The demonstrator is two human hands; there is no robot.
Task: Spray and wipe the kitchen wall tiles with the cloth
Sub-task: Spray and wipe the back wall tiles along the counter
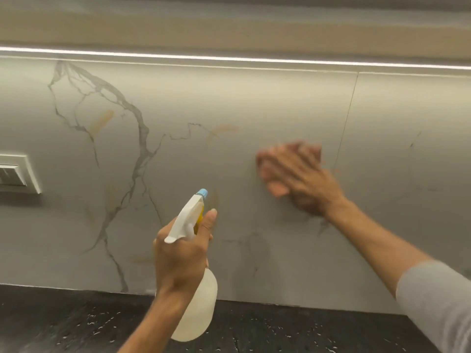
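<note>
Pressing our right hand [295, 174] flat on the wall tiles [229, 103] at right of centre; it is blurred, and a dark cloth [305, 202] is only partly showing beneath. Our left hand [178, 253] is gripping the spray bottle [196, 296] at lower centre. We are risking missed orange smears [224, 129] at upper centre-left, also drips. No writing legible.
</note>
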